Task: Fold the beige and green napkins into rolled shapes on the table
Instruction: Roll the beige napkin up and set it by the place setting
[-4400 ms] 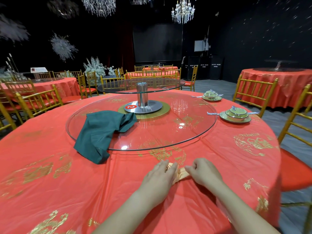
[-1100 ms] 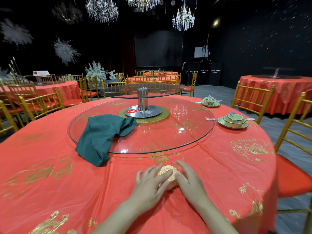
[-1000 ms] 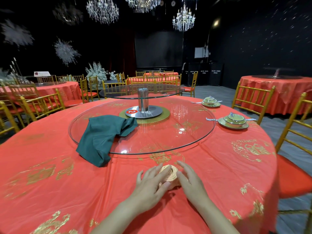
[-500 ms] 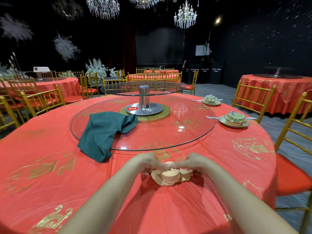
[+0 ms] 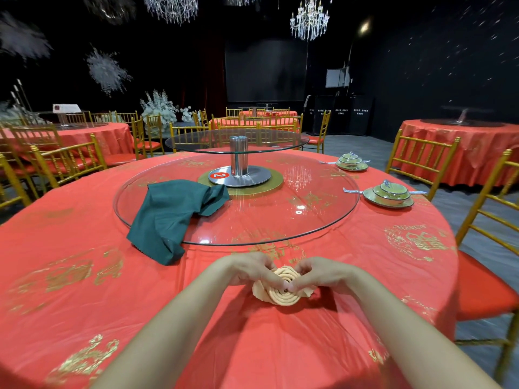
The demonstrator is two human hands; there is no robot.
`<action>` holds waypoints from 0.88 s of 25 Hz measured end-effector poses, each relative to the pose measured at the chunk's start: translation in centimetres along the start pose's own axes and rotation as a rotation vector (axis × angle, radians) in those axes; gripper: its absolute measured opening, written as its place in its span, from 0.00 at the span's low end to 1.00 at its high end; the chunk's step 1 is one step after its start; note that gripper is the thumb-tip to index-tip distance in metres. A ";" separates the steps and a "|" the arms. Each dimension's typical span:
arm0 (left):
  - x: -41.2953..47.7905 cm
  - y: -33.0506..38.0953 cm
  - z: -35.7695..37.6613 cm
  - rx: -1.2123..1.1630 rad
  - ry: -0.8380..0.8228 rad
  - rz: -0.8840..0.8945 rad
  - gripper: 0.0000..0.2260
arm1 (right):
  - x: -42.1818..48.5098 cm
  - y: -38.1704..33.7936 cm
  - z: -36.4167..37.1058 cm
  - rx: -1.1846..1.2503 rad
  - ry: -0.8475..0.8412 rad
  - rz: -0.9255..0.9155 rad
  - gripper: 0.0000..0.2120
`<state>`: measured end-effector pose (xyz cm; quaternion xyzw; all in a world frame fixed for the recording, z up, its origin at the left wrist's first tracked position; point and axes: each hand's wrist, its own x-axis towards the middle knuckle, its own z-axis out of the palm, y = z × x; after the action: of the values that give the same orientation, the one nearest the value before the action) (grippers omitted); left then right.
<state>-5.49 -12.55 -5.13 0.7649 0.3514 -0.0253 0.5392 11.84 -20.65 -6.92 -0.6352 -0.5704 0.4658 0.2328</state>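
Dark walls and a crystal chandelier are seen behind a round table, which is draped in a glossy red cloth printed with gold motifs. At its centre a clear glass turntable is carried on a gold disc. From a steel base a brushed metal post is raised to a smaller glass tier. 2 pale green covered dish sets are laid at the table's far right side. Gold chairs with red seats are ranged around it.

The green napkin, of matte cloth, is draped loose and crumpled over the turntable's near-left rim, and its lower corner is spilled onto the red cloth.

The beige napkin is found on the red cloth near the table's front edge, just in front of the turntable. It is wound into a tight, flat spiral. Concentric ridges are shown on top, and looser, petal-like folds are flared out at its base. The coil is pinched on its left by the curled fingers of the left hand and on its right by those of the right hand. The fingertips of both are brought close together over the spiral's middle.
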 end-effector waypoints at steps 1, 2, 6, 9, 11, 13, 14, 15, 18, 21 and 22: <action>-0.2 0.0 0.1 -0.033 0.000 0.021 0.09 | 0.0 0.1 -0.1 0.040 0.004 -0.008 0.21; -0.4 0.0 0.2 -0.077 -0.001 0.039 0.09 | -0.3 0.1 -0.2 0.083 0.010 -0.015 0.22; -0.3 -0.7 -0.1 -0.327 -0.106 0.150 0.18 | -0.3 0.3 -0.7 0.436 0.037 -0.025 0.30; -0.4 -0.8 -0.4 -0.363 -0.141 0.198 0.12 | -0.5 0.9 -1.1 0.614 -0.007 -0.076 0.33; -0.5 -0.8 -0.3 -0.385 -0.133 0.208 0.09 | -1.1 1.0 -1.4 0.640 0.001 -0.097 0.26; -0.3 -0.8 -0.1 -0.425 -0.128 0.220 0.12 | -1.7 1.1 -1.4 0.600 0.096 -0.103 0.13; 0.0 -0.8 0.1 -0.430 -0.120 0.225 0.12 | -2.0 1.0 -1.5 0.555 0.187 -0.103 0.08; 0.3 -0.7 0.3 -0.424 -0.108 0.225 0.12 | -2.1 1.1 -1.7 0.506 0.290 -0.112 0.05; 1.7 0.1 1.3 -0.390 -0.064 0.204 0.12 | -2.8 0.8 -2.6 0.370 0.478 -0.160 0.07; 2.9 1.9 2.8 -0.386 -0.049 0.211 0.14 | -4.1 1.3 -4.0 0.389 0.521 -0.167 0.08; 3.3 2.6 3.4 -0.389 -0.051 0.224 0.15 | -4.6 1.6 -4.4 0.450 0.524 -0.167 0.07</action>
<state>-0.33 -14.16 -5.80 0.6801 0.2486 0.0834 0.6846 16.75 -24.30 -4.74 -0.6171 -0.4244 0.3805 0.5425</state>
